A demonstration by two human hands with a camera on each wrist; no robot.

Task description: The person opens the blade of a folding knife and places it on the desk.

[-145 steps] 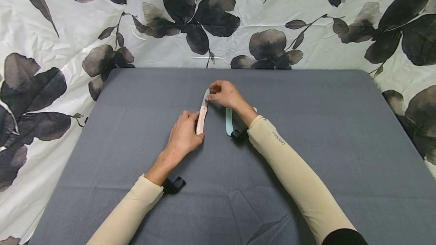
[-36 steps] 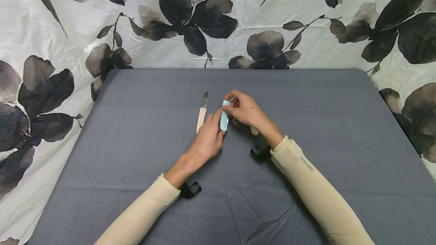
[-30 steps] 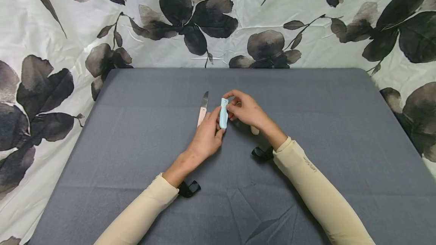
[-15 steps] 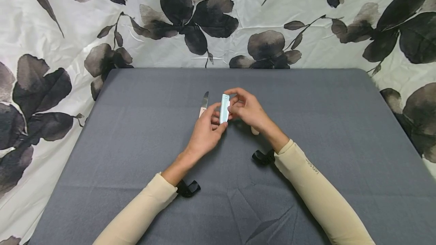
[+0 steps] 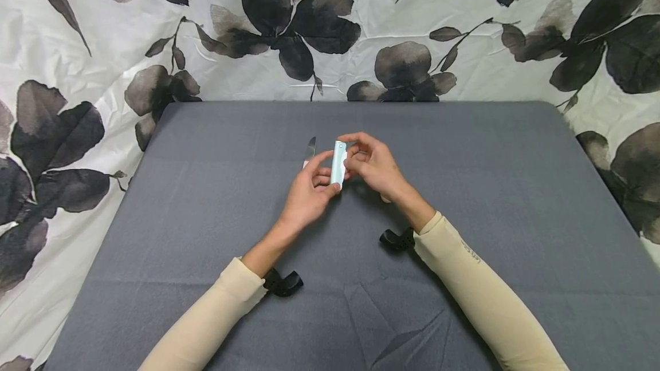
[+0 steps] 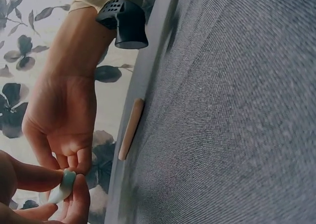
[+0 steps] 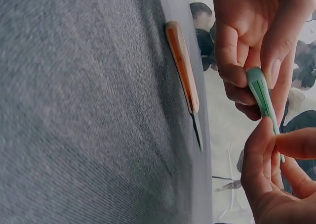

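Observation:
A light blue folding knife (image 5: 338, 164) is held above the table between both hands, its slotted handle (image 7: 261, 93) showing in the right wrist view. The left hand (image 5: 306, 193) grips the handle's lower part between thumb and fingers. At its right side the right hand (image 5: 376, 166) pinches the knife with thumb and curled fingers; how far its blade is out I cannot tell. A pink-handled folding knife (image 7: 182, 66) lies unfolded on the table beyond the left hand, its blade (image 5: 311, 147) visible in the head view.
A beige handle (image 6: 131, 130) lies on the table, mostly hidden under the right wrist in the head view. Grey cloth covers the table (image 5: 206, 147). Behind it hangs a white curtain with dark flowers (image 5: 402, 67). Black wrist cameras (image 5: 283, 284) jut out beneath both wrists.
Earlier both hands were at the pink-handled knife, which now lies unfolded on the table. The light blue knife has been picked up, then raised slightly and turned between the hands.

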